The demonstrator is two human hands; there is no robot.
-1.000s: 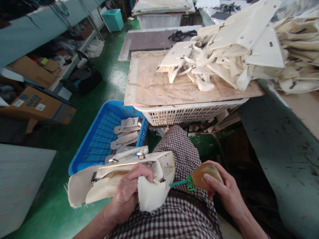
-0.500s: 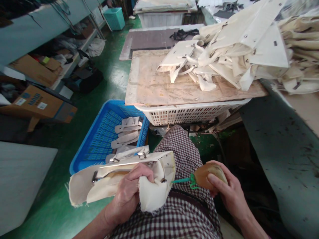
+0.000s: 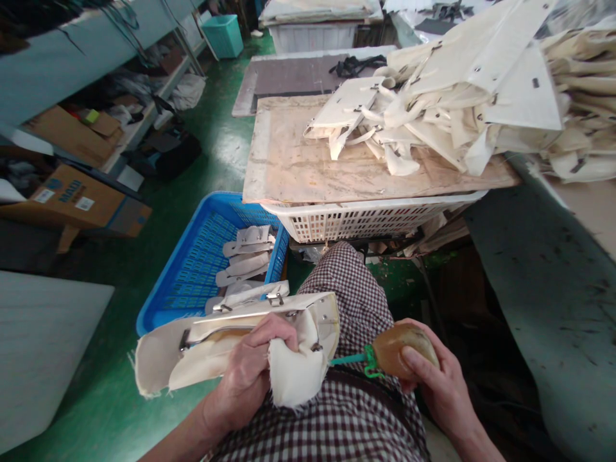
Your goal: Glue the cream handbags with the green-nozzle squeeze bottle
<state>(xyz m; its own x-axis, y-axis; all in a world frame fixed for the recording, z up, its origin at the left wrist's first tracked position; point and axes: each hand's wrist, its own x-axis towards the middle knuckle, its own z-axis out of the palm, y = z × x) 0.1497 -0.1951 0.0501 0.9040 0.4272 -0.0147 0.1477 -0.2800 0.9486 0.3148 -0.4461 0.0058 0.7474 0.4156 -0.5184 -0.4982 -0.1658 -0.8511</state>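
My left hand is closed on a cream fabric bag piece with metal buckles, held over my lap in checked trousers. My thumb presses a frayed flap of the fabric. My right hand grips the rounded wooden handle of an awl-like tool. Its green shaft points left, and the tip touches the bag's right edge by a rivet.
A blue plastic crate with several finished cream pieces stands on the green floor to my left. Ahead, a wooden board on a white basket carries a heap of cream bag parts. Cardboard boxes and shelves line the left.
The view has shifted slightly. Both hands keep their grips, and the tool stays against the bag's edge.
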